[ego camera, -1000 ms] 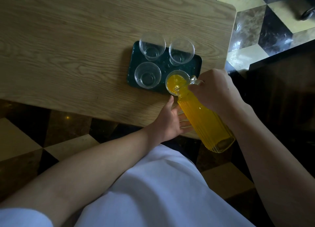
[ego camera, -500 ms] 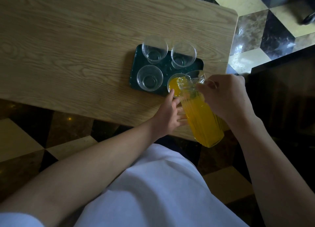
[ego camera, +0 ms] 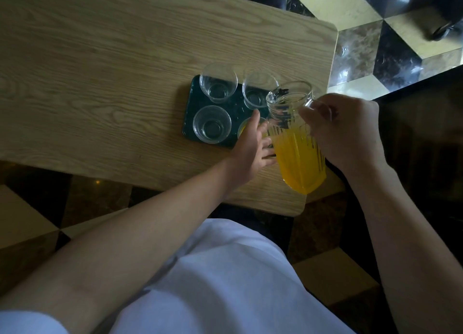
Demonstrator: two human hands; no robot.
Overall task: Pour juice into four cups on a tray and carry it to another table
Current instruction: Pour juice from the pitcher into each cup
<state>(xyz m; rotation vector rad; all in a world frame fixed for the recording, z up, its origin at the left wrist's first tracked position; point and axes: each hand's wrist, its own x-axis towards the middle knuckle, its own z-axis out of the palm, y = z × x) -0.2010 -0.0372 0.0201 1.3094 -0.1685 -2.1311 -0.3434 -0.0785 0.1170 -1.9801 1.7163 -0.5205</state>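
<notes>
A dark green tray (ego camera: 189, 113) lies on the wooden table (ego camera: 100, 57) near its right end and carries four clear plastic cups. The two far cups (ego camera: 218, 83) (ego camera: 255, 93) and the near left cup (ego camera: 212, 124) are empty. Orange juice fills the near right cup (ego camera: 241, 131), which is mostly hidden by my left hand (ego camera: 253, 148); the thumb lies across its rim and the fingers spread at the tray's near right corner. My right hand (ego camera: 348, 130) grips the handle of a ribbed glass jug (ego camera: 297, 153), held nearly upright above the table's near right corner, about half full of juice.
The table's right edge and rounded corners are close to the tray. Checkered polished floor tiles (ego camera: 363, 52) lie beyond it. A dark surface (ego camera: 426, 133) stands to the right. My white garment (ego camera: 225, 283) fills the bottom of the view.
The jug has swung from a pouring tilt over the near right cup to nearly upright and moved back to the right. My left hand slid forward onto that cup.
</notes>
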